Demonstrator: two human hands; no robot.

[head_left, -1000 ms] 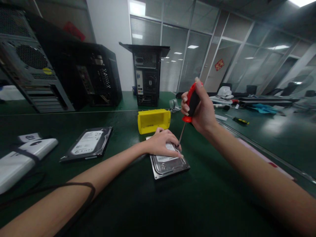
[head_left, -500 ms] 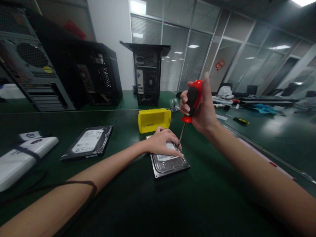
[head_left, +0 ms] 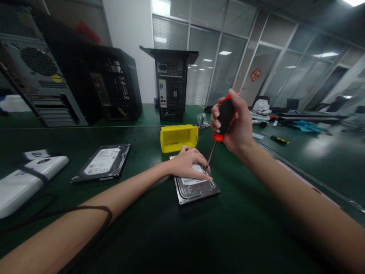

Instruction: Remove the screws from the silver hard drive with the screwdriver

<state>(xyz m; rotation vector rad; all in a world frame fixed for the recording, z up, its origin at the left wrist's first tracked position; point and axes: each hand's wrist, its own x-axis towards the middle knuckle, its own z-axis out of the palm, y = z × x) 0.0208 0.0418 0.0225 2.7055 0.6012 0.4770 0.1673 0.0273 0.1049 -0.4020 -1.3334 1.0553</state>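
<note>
A silver hard drive [head_left: 194, 191] lies on the green table [head_left: 159, 236] in front of me. Across its upper part rests my left hand [head_left: 190, 163], gripping it with the thumb on top and the fingers around the far side. My right hand [head_left: 238, 123] is wrapped round the red and black handle of a screwdriver [head_left: 226, 114], its thumb near the handle's top. The shaft slants down to the drive's right edge, and its tip is beside my left fingertips. Just behind the drive stands a yellow plastic box [head_left: 179, 138], its opening facing me.
A second hard drive [head_left: 103, 161] lies to the left, near a white power strip [head_left: 34, 182]. Computer cases [head_left: 171, 87] stand at the back. A clear small container [head_left: 202, 120] is behind the yellow box. Another screwdriver [head_left: 279, 140] lies right. A dark cable crosses my left forearm.
My right hand has turned the screwdriver handle a little and tilted it slightly further right. My left hand and the hard drive have stayed in place.
</note>
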